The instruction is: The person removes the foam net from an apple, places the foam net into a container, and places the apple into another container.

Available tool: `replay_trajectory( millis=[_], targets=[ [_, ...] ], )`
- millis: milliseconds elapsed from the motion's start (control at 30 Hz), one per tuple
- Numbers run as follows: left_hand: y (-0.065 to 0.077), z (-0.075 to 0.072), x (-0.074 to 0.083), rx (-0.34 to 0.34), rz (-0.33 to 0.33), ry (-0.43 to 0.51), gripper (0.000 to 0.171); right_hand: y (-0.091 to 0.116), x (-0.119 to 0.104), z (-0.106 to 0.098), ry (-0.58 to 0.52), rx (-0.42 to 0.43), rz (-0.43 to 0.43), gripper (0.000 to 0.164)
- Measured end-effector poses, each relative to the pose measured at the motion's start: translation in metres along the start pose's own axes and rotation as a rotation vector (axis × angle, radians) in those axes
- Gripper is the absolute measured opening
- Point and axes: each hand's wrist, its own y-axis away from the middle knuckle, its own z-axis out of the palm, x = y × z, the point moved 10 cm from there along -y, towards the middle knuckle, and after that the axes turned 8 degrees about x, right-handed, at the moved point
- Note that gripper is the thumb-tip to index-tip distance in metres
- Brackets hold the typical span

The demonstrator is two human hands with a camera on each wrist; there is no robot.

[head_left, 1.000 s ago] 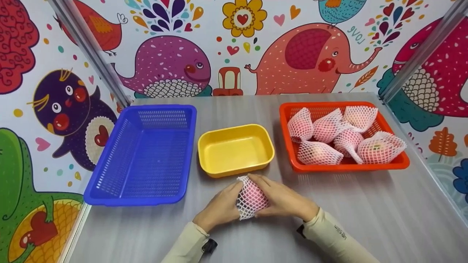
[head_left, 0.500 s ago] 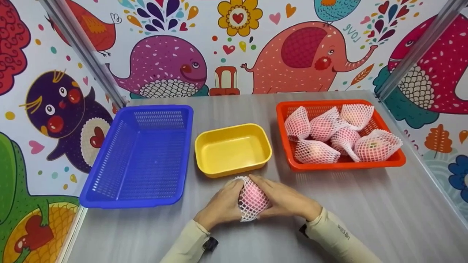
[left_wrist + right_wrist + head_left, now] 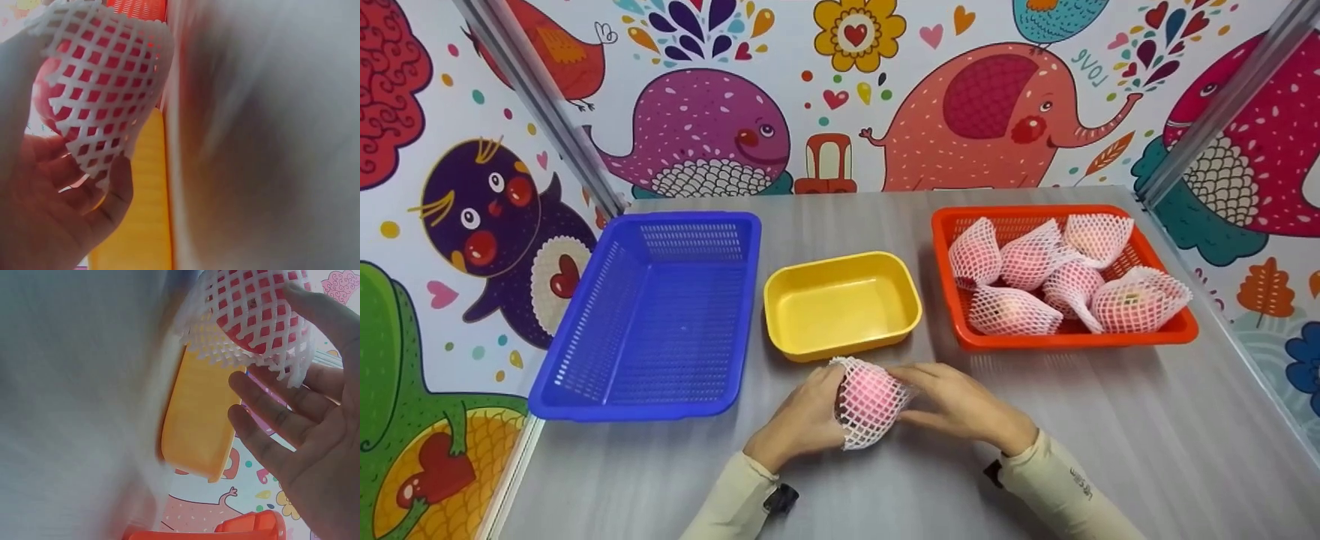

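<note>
Near the front of the yellow tub, a red apple (image 3: 871, 391) sits in a white foam net (image 3: 861, 437) between both hands. My left hand (image 3: 801, 417) grips the apple from the left side, its thumb near the lower edge of the net. On the right, my right hand (image 3: 964, 405) pinches the net's edge between thumb and fingers. In the right wrist view, the thumb (image 3: 306, 304) lies over the net while the other fingers reach along its loose end. The left wrist view shows bare red skin beside the net's open rim.
A yellow tub (image 3: 842, 346) stands just beyond the hands. To the left is a blue perforated basket (image 3: 641, 411); at the right, a red basket (image 3: 1072, 343) holds several netted apples (image 3: 1136, 300). Printed wall panels (image 3: 855, 112) enclose the grey table (image 3: 855, 502).
My right hand has shifted off the apple's side to the right, now at the net's edge. The apple has turned and shows more of its netted side; my left hand still grips it.
</note>
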Motion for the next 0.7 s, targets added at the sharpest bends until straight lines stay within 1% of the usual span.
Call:
replay_trajectory(
  millis=[67,133,267,333,433,567,633,700],
  targets=[
    [0.001,-0.001,0.000,-0.007,-0.004,0.004,0.076,0.000,0.000,0.000,0.007,0.006,-0.004,0.051],
    [0.002,0.000,-0.001,-0.018,-0.009,0.013,0.075,0.001,-0.002,-0.001,0.001,0.030,-0.022,0.047],
    [0.004,0.000,-0.001,-0.028,-0.010,0.031,0.074,0.002,-0.005,-0.009,-0.013,0.119,-0.061,0.039],
    [0.003,-0.002,0.000,-0.021,-0.005,0.047,0.073,0.003,-0.006,-0.013,-0.023,0.160,-0.080,0.034],
    [0.003,-0.005,0.001,-0.007,0.010,0.074,0.073,0.003,-0.008,-0.017,-0.036,0.199,-0.102,0.025],
    [0.004,-0.008,0.002,-0.013,0.026,0.100,0.074,0.003,-0.010,-0.018,-0.056,0.214,-0.131,0.021],
    [0.005,-0.009,0.000,-0.027,0.016,0.105,0.075,0.003,-0.010,-0.019,-0.062,0.219,-0.140,0.022],
    [0.008,-0.010,-0.003,-0.044,-0.009,0.115,0.079,0.006,-0.009,-0.021,-0.063,0.228,-0.154,0.023]
  ],
)
